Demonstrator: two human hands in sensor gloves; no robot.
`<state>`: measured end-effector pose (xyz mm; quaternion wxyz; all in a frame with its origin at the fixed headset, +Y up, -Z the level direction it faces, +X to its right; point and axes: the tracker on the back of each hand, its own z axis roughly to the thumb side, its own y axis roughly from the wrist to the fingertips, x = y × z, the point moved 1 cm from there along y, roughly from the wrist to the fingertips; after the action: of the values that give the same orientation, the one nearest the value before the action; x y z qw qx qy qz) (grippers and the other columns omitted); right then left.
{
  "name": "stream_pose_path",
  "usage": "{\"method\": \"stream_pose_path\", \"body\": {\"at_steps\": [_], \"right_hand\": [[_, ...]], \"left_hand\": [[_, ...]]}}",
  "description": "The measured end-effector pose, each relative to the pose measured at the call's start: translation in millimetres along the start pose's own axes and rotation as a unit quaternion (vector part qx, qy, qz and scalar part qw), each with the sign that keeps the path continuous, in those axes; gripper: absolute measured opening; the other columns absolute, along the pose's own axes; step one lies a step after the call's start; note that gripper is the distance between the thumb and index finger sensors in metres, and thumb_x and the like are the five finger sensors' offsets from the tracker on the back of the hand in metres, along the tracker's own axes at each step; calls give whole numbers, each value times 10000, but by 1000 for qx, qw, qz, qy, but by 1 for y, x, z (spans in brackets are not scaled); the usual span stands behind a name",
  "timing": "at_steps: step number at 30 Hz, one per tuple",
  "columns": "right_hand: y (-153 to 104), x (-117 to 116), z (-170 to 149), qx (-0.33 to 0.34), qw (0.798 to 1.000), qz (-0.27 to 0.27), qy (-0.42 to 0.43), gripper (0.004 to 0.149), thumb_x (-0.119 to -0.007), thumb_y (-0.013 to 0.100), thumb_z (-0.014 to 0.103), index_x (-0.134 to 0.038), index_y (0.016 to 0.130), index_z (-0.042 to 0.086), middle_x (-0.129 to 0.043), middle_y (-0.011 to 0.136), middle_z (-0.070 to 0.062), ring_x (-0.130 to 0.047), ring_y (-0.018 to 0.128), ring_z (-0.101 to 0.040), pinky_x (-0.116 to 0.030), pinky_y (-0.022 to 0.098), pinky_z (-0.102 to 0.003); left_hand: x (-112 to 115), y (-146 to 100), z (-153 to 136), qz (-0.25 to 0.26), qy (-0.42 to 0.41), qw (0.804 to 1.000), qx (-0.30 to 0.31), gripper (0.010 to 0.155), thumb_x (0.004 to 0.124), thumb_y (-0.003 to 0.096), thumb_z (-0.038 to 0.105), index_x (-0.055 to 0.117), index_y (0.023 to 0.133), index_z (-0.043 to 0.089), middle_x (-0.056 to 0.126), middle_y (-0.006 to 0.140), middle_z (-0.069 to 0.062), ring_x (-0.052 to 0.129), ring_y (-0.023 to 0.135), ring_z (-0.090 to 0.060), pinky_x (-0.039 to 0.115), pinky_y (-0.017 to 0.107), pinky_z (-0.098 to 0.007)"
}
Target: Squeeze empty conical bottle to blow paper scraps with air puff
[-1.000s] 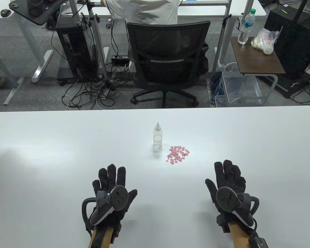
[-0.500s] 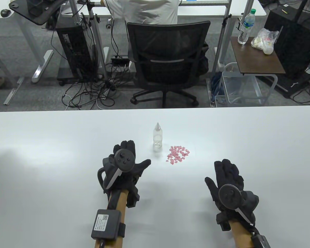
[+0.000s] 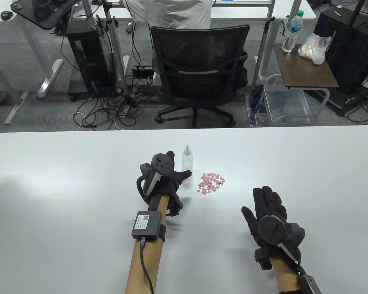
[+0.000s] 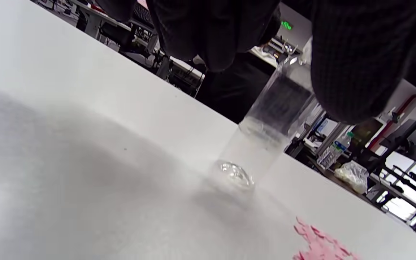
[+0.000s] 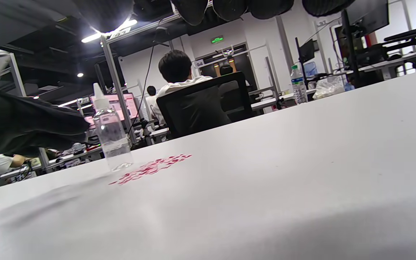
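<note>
A clear conical bottle (image 3: 187,159) with a white nozzle stands upright near the middle of the white table (image 3: 64,190), and nothing shows inside it. A loose heap of pink paper scraps (image 3: 211,183) lies just beside its base. The left hand (image 3: 164,177) is right at the bottle with fingers spread, thumb in front of its lower part; actual contact cannot be told. The right hand (image 3: 271,214) rests flat on the table, fingers open, well apart from the scraps
</note>
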<state>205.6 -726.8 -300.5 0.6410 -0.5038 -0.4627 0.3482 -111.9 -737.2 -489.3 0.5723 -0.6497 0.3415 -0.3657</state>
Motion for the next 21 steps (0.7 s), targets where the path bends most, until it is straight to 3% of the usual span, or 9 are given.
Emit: {"method": "stream_pose_path", "body": {"at_steps": [3, 14, 18, 21], "right_hand": [[-1, 1, 5, 8, 1000, -5, -5, 720, -658, 607, 508, -474, 1191, 130, -450, 1234, -219, -481, 1084, -526, -526, 695, -707], [0, 1, -1, -7, 1000, 1, 8, 716, -658, 609, 507, -471, 1193, 139, -445, 1234, -219, -482, 1084, -527, -531, 693, -708], [0, 2, -3, -11, 1000, -2, 10, 716, -659, 608, 507, -471, 1193, 139, -446, 1234, -218, -483, 1084, -529, -529, 693, -709], [0, 3, -4, -14, 1000, -3, 10, 719, -659, 608, 508, -472, 1193, 135, -448, 1234, -220, -485, 1083, -528, -528, 694, -709]], "left_hand": [[9, 16, 0, -40, 5, 999, -7, 1012, 993, 438, 570, 440, 1204, 205, 562, 1255, -88, 511, 1206, -344, 337, 832, -621], [28, 39, -1, -26, -11, 1000, 3, 993, 992, 431, 582, 466, 1198, 234, 576, 1256, -62, 514, 1208, -342, 345, 825, -640], [31, 39, 0, 12, -26, 1000, 7, 780, 979, 456, 555, 642, 1115, 309, 714, 1191, 5, 613, 1184, -294, 376, 823, -633], [29, 38, -1, 12, -24, 999, 18, 748, 981, 458, 547, 667, 1093, 306, 747, 1161, -3, 686, 1153, -284, 405, 821, -630]]}}
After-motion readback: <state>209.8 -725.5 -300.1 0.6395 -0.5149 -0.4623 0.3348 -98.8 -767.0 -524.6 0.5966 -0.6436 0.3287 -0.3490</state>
